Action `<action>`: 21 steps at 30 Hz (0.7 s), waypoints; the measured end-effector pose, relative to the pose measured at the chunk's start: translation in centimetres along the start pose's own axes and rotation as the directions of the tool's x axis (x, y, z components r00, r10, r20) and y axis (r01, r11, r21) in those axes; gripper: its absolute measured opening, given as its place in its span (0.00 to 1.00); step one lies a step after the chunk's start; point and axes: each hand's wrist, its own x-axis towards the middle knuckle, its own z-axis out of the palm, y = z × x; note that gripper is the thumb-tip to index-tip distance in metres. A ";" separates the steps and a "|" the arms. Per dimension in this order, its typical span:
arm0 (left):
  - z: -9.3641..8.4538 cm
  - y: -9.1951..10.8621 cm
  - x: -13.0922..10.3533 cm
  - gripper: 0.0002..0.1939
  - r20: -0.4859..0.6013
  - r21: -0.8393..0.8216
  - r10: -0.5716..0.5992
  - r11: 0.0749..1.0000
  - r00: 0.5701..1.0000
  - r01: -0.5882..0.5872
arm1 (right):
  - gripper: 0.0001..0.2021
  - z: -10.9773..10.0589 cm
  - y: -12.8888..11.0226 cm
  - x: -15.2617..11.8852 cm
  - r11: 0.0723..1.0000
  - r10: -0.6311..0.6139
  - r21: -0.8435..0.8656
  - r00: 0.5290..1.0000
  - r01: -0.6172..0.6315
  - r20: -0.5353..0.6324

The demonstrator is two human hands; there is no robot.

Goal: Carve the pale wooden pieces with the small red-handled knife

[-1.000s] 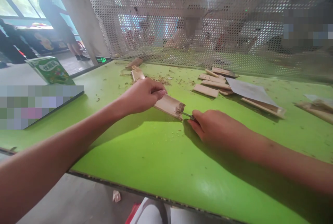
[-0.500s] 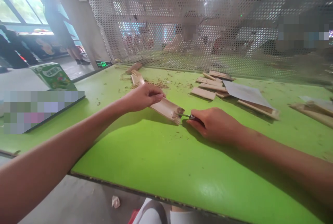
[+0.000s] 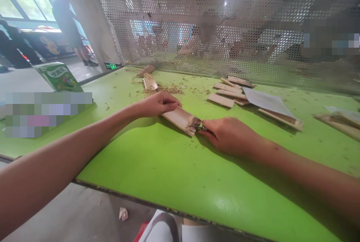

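My left hand (image 3: 163, 105) is closed around the far part of a pale, curved strip (image 3: 180, 118) that looks like split bamboo, pressing it on the green table (image 3: 168, 167). The strip's near right end is ragged and brown. In my right hand (image 3: 227, 135) is a thin metal-bladed carving tool (image 3: 200, 127), its handle mostly hidden by the fingers. The blade's tip touches the ragged end of the strip. Small crumbs lie on the table just below that end.
Shavings (image 3: 168, 89) and a short curved piece (image 3: 150, 82) lie beyond my left hand. Several flat pieces (image 3: 221, 100) and a white paper sheet (image 3: 267, 101) are at the right. A green carton (image 3: 60, 77) stands left. A perforated metal screen (image 3: 197, 28) rises behind the table.
My right hand has moved slightly left, bringing the blade further over the strip's ragged end. My left hand keeps its hold. The view has shifted a little.
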 end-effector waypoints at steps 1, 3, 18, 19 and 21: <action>0.0 0.0 0.0 0.18 0.001 -0.003 0.003 1.000 1.000 -0.003 | 0.20 -0.1 -0.2 0.0 1.000 0.011 0.004 1.000 -0.012 0.023; 0.0 -0.1 -0.1 0.19 0.004 -0.012 0.011 1.000 1.000 -0.011 | 0.21 -0.3 -0.4 -0.1 0.999 0.035 0.020 0.998 -0.036 0.055; 0.0 -0.4 0.1 0.17 0.045 -0.046 0.045 0.998 0.998 -0.043 | 0.20 -0.1 0.6 -0.8 0.975 0.062 0.212 0.998 -0.064 0.013; -0.1 -0.6 0.1 0.17 0.060 -0.054 0.047 0.998 0.997 -0.044 | 0.19 0.1 0.5 -1.0 0.985 0.039 0.168 0.999 -0.034 -0.029; -0.2 -0.8 0.1 0.18 0.094 -0.059 0.050 0.997 0.994 -0.045 | 0.19 0.5 0.4 -1.0 0.994 -0.013 0.110 0.997 0.021 -0.074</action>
